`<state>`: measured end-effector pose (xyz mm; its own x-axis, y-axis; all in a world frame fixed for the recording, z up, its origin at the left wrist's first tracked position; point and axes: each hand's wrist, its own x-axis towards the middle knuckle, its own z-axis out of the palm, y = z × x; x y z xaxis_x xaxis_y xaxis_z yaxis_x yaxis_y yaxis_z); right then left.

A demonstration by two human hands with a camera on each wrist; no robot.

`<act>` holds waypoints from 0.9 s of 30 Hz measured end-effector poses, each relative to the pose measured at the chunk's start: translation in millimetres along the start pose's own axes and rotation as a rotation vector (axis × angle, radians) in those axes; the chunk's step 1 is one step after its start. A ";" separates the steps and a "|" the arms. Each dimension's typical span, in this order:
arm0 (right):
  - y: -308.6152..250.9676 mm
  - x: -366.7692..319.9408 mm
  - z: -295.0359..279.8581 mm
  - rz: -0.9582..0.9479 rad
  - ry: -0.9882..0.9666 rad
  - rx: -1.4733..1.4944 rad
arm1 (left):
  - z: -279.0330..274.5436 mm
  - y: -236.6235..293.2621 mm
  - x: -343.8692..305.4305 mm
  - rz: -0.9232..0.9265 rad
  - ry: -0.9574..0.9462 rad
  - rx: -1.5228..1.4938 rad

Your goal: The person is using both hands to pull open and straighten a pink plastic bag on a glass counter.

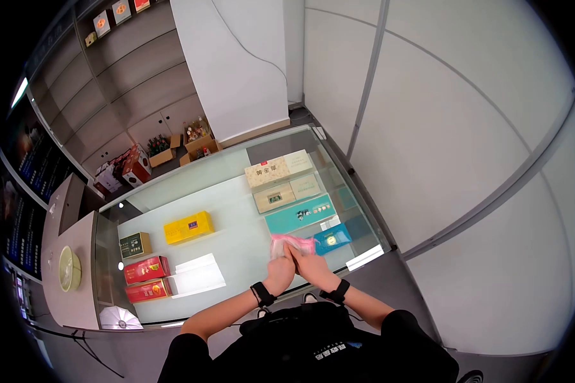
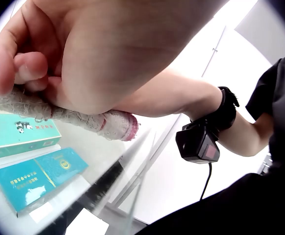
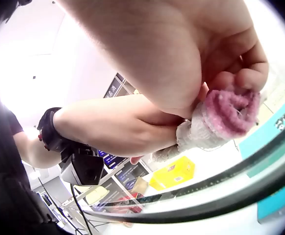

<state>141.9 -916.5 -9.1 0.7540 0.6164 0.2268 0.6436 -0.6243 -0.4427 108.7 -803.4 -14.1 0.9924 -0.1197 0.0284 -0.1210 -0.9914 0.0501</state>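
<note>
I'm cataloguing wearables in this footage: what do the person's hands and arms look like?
The left hand and right hand are bare. Each wrist wears a black strap with a boxy black camera and thin black cable; the right camera shows a reddish patch. The black sleeves are short.

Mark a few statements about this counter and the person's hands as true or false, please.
1. The left hand and right hand both grip a rolled cloth. True.
2. The yellow box lies on top of the red boxes. False: the yellow box lies apart from them.
3. The panda box lies nearer the blue box than the yellow box does. True.
4. The person's sleeves are long and white. False: the black sleeves are short.
</note>
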 end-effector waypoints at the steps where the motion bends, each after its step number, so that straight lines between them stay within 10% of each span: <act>1: -1.5 -3.9 -2.8 -0.002 0.009 0.006 | -0.1 1.8 -3.5 0.032 -0.015 0.011; 27: 26.5 -36.6 -17.4 0.084 -0.093 -0.011 | 1.7 33.9 -0.5 0.157 -0.012 -0.043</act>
<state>133.7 -963.9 -14.1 0.7902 0.6034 0.1077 0.5805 -0.6804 -0.4473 104.1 -837.0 -14.1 0.9614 -0.2740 0.0271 -0.2753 -0.9573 0.0883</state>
